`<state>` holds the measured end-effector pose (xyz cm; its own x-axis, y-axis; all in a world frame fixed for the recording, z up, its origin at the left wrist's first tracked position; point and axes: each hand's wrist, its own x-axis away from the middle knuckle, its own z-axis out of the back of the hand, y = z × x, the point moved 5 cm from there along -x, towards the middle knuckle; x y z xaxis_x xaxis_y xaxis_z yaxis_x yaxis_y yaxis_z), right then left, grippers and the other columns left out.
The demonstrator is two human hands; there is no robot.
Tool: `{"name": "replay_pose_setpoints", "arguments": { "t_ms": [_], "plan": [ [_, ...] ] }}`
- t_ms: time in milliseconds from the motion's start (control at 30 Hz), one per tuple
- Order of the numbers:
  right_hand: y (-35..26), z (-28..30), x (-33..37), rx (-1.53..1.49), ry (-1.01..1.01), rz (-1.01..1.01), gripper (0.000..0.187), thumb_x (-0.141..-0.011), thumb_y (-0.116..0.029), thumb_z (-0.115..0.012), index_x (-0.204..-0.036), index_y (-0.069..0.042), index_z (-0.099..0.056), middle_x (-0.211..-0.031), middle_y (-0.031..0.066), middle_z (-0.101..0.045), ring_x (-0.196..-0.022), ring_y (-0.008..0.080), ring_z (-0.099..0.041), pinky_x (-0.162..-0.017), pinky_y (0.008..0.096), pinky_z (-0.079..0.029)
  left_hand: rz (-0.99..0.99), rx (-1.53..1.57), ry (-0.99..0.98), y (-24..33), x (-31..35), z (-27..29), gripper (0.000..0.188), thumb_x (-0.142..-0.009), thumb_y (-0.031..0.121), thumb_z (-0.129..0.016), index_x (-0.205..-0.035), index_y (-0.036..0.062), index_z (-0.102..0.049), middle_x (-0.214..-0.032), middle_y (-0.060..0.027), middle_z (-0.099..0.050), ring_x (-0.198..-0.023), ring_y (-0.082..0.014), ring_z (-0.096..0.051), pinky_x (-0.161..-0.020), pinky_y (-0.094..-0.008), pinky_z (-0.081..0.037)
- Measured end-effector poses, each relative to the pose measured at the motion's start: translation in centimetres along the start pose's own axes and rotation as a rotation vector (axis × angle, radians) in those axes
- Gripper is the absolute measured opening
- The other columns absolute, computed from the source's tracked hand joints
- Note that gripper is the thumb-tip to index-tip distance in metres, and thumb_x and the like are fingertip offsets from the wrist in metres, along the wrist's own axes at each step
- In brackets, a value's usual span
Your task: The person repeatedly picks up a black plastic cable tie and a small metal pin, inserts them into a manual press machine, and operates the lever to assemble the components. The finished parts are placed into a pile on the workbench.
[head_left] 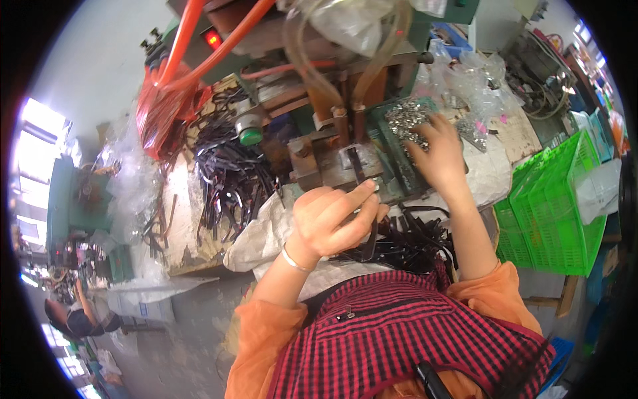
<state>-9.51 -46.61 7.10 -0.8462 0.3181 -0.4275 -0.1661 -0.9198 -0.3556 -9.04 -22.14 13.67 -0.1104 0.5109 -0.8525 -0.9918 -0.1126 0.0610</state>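
Observation:
My left hand (335,216), with a bracelet at the wrist, is closed in a pinch at the front of a press's metal block (325,166). Between its fingers is a thin black strip (356,165), whose far end lies on the block. To the right, my right hand (438,153) is over a green tray (399,163) of small shiny metal pieces (407,118). Its fingers are curved and apart, the tips among the pieces; no piece shows in them. A heap of black strips (405,243) lies close to my apron, just below the left hand.
More black strips (229,169) are piled left of the press, near a green push button (250,136). Orange hoses (232,50) and clear tubes (296,56) hang above. A green crate (551,206) stands at right; clear plastic bags (465,76) lie behind the tray.

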Motion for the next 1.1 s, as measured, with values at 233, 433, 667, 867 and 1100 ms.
{"name": "replay_pose_setpoints", "arguments": {
  "t_ms": [233,433,667,867,1100],
  "plan": [
    [3.8,-1.9,2.3,-0.052,0.196,0.037,0.016,-0.084,-0.014,-0.077,-0.098,-0.006,-0.080,-0.129,0.0216,-0.068,-0.130,0.0395,-0.057,-0.111,0.0458,-0.043,-0.028,0.014,0.140,-0.3,0.4,0.3,0.030,-0.070,0.014,-0.088,-0.095,0.0082,-0.071,-0.101,-0.0087,-0.075,-0.055,-0.0130,-0.060,-0.046,-0.0267,-0.044],
    [4.4,-1.8,1.7,-0.451,0.268,-0.206,0.016,-0.095,-0.013,-0.071,-0.104,-0.001,-0.077,-0.118,0.0143,-0.073,-0.108,0.0255,-0.069,-0.096,0.0352,-0.052,0.214,0.094,0.045,0.7,1.1,2.4,0.031,-0.073,0.009,-0.079,-0.103,0.0078,-0.073,-0.113,-0.0076,-0.075,-0.066,-0.0146,-0.067,-0.056,-0.0288,-0.051],
    [8.4,-3.4,3.8,-1.111,0.465,-0.620,0.028,-0.105,-0.024,-0.062,-0.116,-0.001,-0.071,-0.094,0.0016,-0.069,-0.079,0.0100,-0.060,-0.072,0.0260,-0.048,0.958,-0.407,0.260,-12.7,9.6,11.5,0.026,-0.085,0.027,-0.083,-0.088,0.0021,-0.075,-0.090,-0.0163,-0.069,-0.084,-0.0315,-0.066,-0.075,-0.0393,-0.053],
    [1.5,-3.2,0.1,-1.065,0.293,-0.396,0.019,-0.100,-0.008,-0.068,-0.117,0.001,-0.068,-0.102,0.0033,-0.072,-0.096,0.0104,-0.065,-0.087,0.0246,-0.049,0.955,-0.686,0.073,-19.3,17.4,7.0,0.022,-0.083,0.026,-0.081,-0.085,0.0052,-0.076,-0.095,-0.0146,-0.069,-0.090,-0.0343,-0.066,-0.079,-0.0451,-0.052],
    [5.3,0.1,4.5,-0.758,0.346,-0.271,0.015,-0.099,-0.006,-0.066,-0.112,0.000,-0.070,-0.106,0.0049,-0.073,-0.098,0.0113,-0.066,-0.092,0.0254,-0.049,1.303,-0.302,0.343,-14.6,14.5,19.5,0.040,-0.100,0.015,-0.065,-0.138,0.0020,-0.060,-0.073,-0.0078,-0.074,-0.057,-0.0060,-0.057,-0.057,-0.0209,-0.042]
  ]
}}
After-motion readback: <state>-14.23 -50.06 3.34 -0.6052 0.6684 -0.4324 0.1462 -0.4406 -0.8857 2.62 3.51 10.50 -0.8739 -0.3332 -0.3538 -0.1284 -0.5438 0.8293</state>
